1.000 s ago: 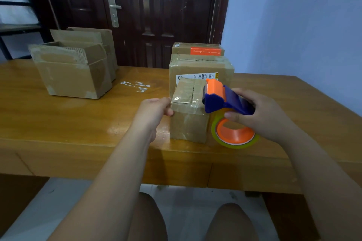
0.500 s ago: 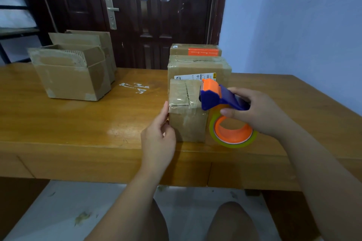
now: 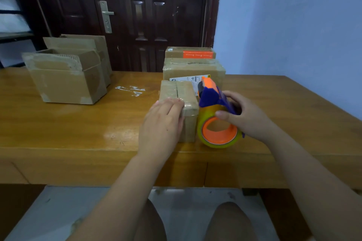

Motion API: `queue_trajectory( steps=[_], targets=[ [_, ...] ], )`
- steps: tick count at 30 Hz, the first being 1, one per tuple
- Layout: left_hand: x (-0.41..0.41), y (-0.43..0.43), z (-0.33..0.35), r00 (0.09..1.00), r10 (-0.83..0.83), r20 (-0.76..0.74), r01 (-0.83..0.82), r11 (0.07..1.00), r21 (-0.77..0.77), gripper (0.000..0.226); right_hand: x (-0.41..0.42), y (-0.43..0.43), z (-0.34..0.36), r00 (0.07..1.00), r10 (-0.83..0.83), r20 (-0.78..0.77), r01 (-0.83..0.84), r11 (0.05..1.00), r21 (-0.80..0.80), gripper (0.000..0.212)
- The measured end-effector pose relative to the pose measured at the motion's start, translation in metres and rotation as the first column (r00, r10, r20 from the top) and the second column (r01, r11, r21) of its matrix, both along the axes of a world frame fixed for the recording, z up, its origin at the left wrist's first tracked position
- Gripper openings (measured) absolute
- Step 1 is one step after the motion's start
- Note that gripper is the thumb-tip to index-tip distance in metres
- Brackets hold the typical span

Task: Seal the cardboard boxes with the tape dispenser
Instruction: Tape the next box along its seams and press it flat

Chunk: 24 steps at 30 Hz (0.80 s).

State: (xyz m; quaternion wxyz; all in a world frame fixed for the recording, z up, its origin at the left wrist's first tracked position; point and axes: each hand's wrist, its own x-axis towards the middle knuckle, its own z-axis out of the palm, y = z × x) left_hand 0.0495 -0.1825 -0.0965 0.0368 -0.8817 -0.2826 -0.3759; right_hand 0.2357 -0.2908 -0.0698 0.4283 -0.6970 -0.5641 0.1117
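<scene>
Hands first: we've got our left hand (image 3: 160, 123) lying flat on the small brown cardboard box (image 3: 184, 92). The fingers are straight and close together, pressing the clear tape at its near top edge, and the palm covers the front face. Our right hand (image 3: 248, 117) is curled round the blue handle of the blue-and-orange plastic tape dispenser (image 3: 210, 96), thumb against the side of the yellowish tape roll with the orange core (image 3: 219, 137).

The dispenser sits right against the box's right side, orange head up by the top edge, roll down low. We can't tell if the roll actually touches the wood.

The box is near the front edge of the glossy wooden table (image 3: 68, 123). Just behind it is a bigger taped brown box with a white label (image 3: 194, 70), then a flat box with an orange label (image 3: 190, 53). Well off to the left are some open brown cartons (image 3: 64, 82), with white tape scraps (image 3: 130, 90) stuck to the table in between. There's a dark wooden door (image 3: 147, 15) at the back.
</scene>
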Motion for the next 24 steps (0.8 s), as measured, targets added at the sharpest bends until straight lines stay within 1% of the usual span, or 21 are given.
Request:
queue_trajectory(
  steps=[3, 5, 7, 9, 10, 12, 13, 15, 16, 18, 19, 22, 23, 24],
  targets=[
    [-0.001, 0.004, 0.003, 1.000, -0.027, 0.013, 0.027, 0.999, -0.025, 0.030, 0.006, -0.002, 0.007, 0.999, 0.033, -0.036, -0.033, 0.999, 0.012, 0.052],
    [-0.002, 0.007, 0.005, 0.999, -0.051, 0.011, 0.051, 0.998, -0.044, 0.027, 0.011, -0.003, 0.014, 0.998, 0.060, -0.020, -0.060, 0.998, -0.003, 0.060],
    [-0.004, 0.009, 0.005, 0.998, -0.065, 0.015, 0.066, 0.997, -0.040, 0.024, 0.016, -0.004, 0.021, 0.996, 0.090, 0.014, -0.090, 0.996, -0.021, 0.061],
    [-0.004, 0.010, 0.006, 0.997, -0.070, 0.029, 0.071, 0.997, -0.013, 0.020, 0.021, -0.005, 0.028, 0.994, 0.105, 0.039, -0.105, 0.994, -0.001, 0.061],
    [-0.004, 0.010, 0.006, 0.997, -0.071, 0.041, 0.072, 0.997, -0.009, 0.019, 0.024, -0.006, 0.030, 0.993, 0.102, 0.057, -0.103, 0.995, 0.007, 0.066],
    [-0.003, 0.009, 0.007, 0.996, -0.070, 0.051, 0.071, 0.997, -0.022, 0.020, 0.029, -0.006, 0.031, 0.987, 0.075, 0.144, -0.075, 0.997, -0.011, 0.081],
    [-0.003, 0.008, 0.006, 0.996, -0.067, 0.051, 0.068, 0.997, -0.023, 0.021, 0.031, -0.006, 0.029, 0.976, 0.055, 0.210, -0.049, 0.998, -0.036, 0.084],
    [-0.003, 0.008, 0.006, 0.997, -0.063, 0.041, 0.065, 0.997, -0.033, 0.022, 0.033, -0.008, 0.025, 0.949, 0.035, 0.314, -0.009, 0.996, -0.084, 0.083],
    [-0.002, 0.008, 0.005, 0.997, -0.063, 0.036, 0.064, 0.997, -0.040, 0.023, 0.034, -0.009, 0.024, 0.944, 0.039, 0.329, -0.007, 0.995, -0.098, 0.081],
    [-0.002, 0.008, 0.005, 0.997, -0.065, 0.028, 0.067, 0.996, -0.054, 0.024, 0.036, -0.011, 0.025, 0.949, 0.052, 0.312, -0.024, 0.995, -0.094, 0.080],
    [-0.002, 0.009, 0.004, 0.997, -0.069, 0.028, 0.071, 0.996, -0.060, 0.025, 0.037, -0.013, 0.026, 0.960, 0.057, 0.274, -0.038, 0.997, -0.073, 0.081],
    [-0.002, 0.012, 0.005, 0.997, -0.070, 0.023, 0.071, 0.994, -0.087, 0.028, 0.041, -0.020, 0.030, 0.994, 0.064, 0.083, -0.065, 0.998, 0.017, 0.082],
    [-0.002, 0.013, 0.006, 0.998, -0.067, 0.016, 0.069, 0.993, -0.096, 0.029, 0.042, -0.023, 0.030, 0.995, 0.069, 0.071, -0.070, 0.997, 0.023, 0.079],
    [-0.002, 0.014, 0.006, 0.998, -0.064, 0.008, 0.064, 0.993, -0.104, 0.030, 0.042, -0.026, 0.029, 0.992, 0.069, 0.105, -0.070, 0.998, 0.005, 0.076]
  ],
)
